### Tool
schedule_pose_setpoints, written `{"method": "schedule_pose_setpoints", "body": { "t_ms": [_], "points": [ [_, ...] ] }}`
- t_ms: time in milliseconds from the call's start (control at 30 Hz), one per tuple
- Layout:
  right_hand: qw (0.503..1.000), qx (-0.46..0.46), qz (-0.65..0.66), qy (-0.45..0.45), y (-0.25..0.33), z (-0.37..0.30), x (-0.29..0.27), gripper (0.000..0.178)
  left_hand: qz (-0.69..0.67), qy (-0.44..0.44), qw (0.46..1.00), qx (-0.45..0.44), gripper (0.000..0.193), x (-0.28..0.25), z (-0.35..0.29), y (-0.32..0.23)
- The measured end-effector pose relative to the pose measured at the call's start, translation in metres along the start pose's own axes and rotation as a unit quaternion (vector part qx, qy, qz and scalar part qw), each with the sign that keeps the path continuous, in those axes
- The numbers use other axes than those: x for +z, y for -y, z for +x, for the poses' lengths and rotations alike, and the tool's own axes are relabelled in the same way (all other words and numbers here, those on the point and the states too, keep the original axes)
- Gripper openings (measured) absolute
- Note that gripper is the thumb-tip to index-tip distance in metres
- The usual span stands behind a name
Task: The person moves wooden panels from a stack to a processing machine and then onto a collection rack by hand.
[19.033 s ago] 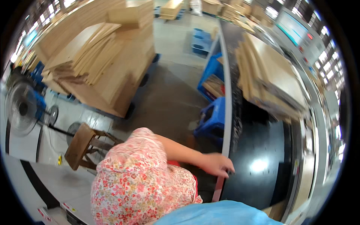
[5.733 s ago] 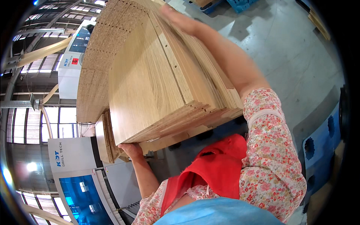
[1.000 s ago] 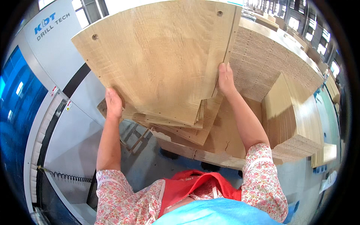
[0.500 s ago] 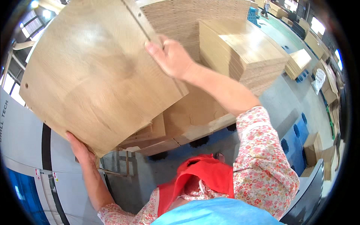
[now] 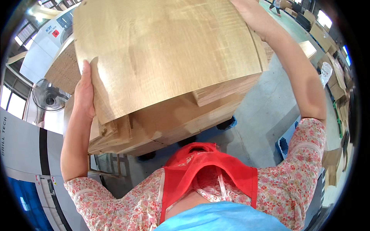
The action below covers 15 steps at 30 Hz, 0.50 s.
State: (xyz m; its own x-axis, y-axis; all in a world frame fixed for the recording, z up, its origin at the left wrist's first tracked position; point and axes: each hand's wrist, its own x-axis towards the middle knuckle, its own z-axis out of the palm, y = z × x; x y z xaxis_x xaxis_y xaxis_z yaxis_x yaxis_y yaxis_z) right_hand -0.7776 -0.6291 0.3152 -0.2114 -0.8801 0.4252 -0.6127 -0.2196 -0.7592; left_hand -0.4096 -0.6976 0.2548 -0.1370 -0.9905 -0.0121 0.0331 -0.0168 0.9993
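A large wood-grain board (image 5: pixel 165 54) spans between my two hands, above stacked boards. My left hand (image 5: pixel 84 92) grips its left edge, thumb up on the face and the other fingers hidden behind. Near the top of the picture my right hand (image 5: pixel 248 13) holds the right edge, its fingers partly out of sight. A groove runs along the board close to that right edge. Under it, part of a board stack (image 5: pixel 231 86) shows, resting on a wide wooden base (image 5: pixel 169 119); the held board hides most of the stack.
A grey-white machine (image 5: pixel 21 142) stands at the left, with a fan (image 5: pixel 50 95) behind it. Blue pallets (image 5: pixel 283 144) lie on the grey floor to the right. More stacked boards (image 5: pixel 63 67) rise at the far left. A person (image 5: pixel 275 5) is far off at the upper right.
The board has swung from a tilt at the left to a more level position over the stacks. Both hands moved with it, my right hand farther away and to the right.
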Motion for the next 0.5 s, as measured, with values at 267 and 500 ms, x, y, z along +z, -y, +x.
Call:
{"method": "schedule_pose_setpoints", "body": {
  "t_ms": [267,500],
  "points": [
    [0.988,0.127,-0.031,0.079,-0.093,0.020,-0.065,0.060,-0.018,0.073,0.989,-0.129,0.074,0.089,0.036,0.022],
    [0.973,0.184,-0.057,0.128,-0.143,0.030,-0.057,0.062,0.032,0.032,0.976,-0.213,0.070,0.106,0.048,0.041]
  ]
}}
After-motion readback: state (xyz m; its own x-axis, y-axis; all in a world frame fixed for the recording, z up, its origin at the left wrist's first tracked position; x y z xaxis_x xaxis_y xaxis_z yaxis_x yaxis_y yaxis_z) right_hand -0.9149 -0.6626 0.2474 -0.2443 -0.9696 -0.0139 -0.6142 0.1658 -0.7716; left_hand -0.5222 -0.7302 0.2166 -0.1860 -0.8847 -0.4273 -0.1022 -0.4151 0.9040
